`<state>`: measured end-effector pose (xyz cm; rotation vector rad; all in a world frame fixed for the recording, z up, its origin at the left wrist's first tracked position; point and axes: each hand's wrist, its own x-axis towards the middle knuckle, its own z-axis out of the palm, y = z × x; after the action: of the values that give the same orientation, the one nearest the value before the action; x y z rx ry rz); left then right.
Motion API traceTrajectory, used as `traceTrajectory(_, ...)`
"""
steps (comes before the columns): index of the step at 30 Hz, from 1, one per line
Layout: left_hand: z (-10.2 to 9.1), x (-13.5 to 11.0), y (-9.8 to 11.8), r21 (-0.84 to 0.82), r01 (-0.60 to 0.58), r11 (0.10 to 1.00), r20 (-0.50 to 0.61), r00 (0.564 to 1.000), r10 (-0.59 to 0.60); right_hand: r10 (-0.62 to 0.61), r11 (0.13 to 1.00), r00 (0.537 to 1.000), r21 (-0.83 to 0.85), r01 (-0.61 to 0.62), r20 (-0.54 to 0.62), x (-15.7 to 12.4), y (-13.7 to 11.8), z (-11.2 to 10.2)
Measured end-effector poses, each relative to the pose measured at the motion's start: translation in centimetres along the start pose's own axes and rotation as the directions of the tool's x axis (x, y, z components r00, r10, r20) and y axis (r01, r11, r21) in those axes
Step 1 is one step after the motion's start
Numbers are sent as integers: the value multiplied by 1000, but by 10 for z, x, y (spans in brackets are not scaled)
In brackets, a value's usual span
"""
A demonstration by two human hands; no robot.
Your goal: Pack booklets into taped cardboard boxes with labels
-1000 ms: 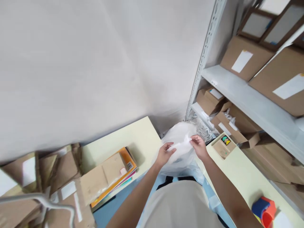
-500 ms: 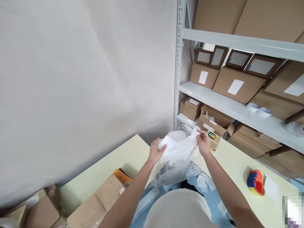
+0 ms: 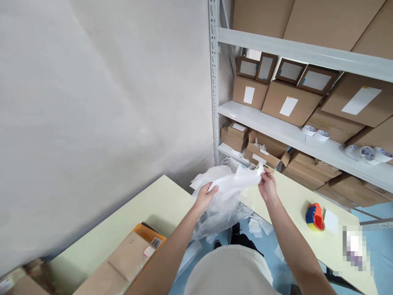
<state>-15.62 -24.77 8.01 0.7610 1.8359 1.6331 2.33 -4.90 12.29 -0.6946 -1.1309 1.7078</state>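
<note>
A thin, crumpled white sheet (image 3: 236,179) stretches between my two hands; I cannot tell whether it is paper or plastic. My left hand (image 3: 206,196) pinches its near left part between thumb and fingers. My right hand (image 3: 267,185) grips its gathered right end, closed, above the right table. Below the sheet, a translucent plastic bag (image 3: 215,223) hangs in the gap between the two table parts, with more white sheets bunched around its top.
Cardboard boxes (image 3: 106,262) lie on the left table (image 3: 132,221). A red and blue tape dispenser (image 3: 315,217) stands on the right table (image 3: 291,196). Behind is a metal shelf (image 3: 270,127) with boxes and tape rolls (image 3: 321,135). White scraps (image 3: 254,226) litter the blue floor.
The view has turned right. My hands are farther apart and the white sheet is pulled longer between them. The printed card beside my right hand is now mostly hidden.
</note>
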Motion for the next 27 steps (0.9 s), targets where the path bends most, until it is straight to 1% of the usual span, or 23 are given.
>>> traceTrajectory(1, -3, 3, 1, -21, 13, 1000, -41, 999, -13, -9, 999, 999, 50, 11, -51, -1, -5, -10)
traceTrajectory(2, -6, 6, 2, -38, 30, 999, -59, 998, -32, -17, 996, 996, 87, 24, -83, -4, -11, -22)
traceTrajectory(4, -8, 13, 7, -60, 58, 997, -50, 997, -61, -17, 991, 993, 131, 32, -115, -12, -24, -47)
traceTrajectory(5, -7, 15, 10, -61, 54, 997, -46, 997, -56, -3, 989, 993, 146, 21, -117, -18, -31, -60)
traceTrajectory(6, -5, 18, 14, -47, 32, 998, -51, 998, -34, 24, 985, 993, 171, -4, -112, -24, -37, -71)
traceTrajectory(8, 4, 20, 25, 35, -47, 998, -85, 995, 50, 117, 968, 990, 232, -95, -83, -36, -45, -88)
traceTrajectory(10, 16, 22, 35, 160, -134, 978, -85, 985, 149, 231, 941, 973, 257, -220, -15, -43, -45, -97)
traceTrajectory(12, 31, 25, 42, 280, -209, 937, -22, 974, 224, 313, 923, 949, 221, -314, 44, -43, -38, -98)
traceTrajectory(13, 39, 26, 44, 331, -244, 911, 23, 968, 251, 338, 921, 940, 187, -342, 52, -39, -33, -98)
traceTrajectory(14, 47, 29, 44, 377, -278, 883, 71, 960, 272, 360, 921, 932, 147, -361, 36, -33, -28, -98)
traceTrajectory(16, 63, 35, 42, 461, -343, 818, 171, 939, 298, 412, 910, 910, 71, -408, -52, -17, -20, -103)
traceTrajectory(18, 79, 40, 37, 525, -421, 740, 274, 906, 322, 465, 885, 877, 78, -459, -118, -2, -19, -115)
traceTrajectory(19, 88, 42, 35, 543, -471, 695, 333, 881, 337, 479, 877, 868, 106, -468, -131, 4, -20, -124)
traceTrajectory(20, 96, 43, 32, 547, -532, 647, 402, 844, 354, 481, 876, 866, 128, -466, -137, 8, -22, -133)
traceTrajectory(21, 105, 43, 30, 537, -598, 595, 475, 797, 373, 472, 881, 870, 128, -456, -141, 12, -23, -142)
traceTrajectory(23, 125, 39, 26, 475, -734, 485, 616, 671, 413, 452, 892, 878, 46, -450, -160, 18, -25, -158)
traceTrajectory(25, 148, 31, 24, 388, -836, 388, 713, 539, 448, 445, 883, 879, -75, -462, -171, 24, -23, -168)
traceTrajectory(26, 160, 26, 23, 351, -866, 355, 742, 489, 459, 446, 877, 878, -111, -467, -172, 28, -21, -171)
traceTrajectory(27, 173, 22, 22, 327, -881, 342, 757, 461, 463, 439, 878, 880, -120, -463, -181, 31, -18, -174)
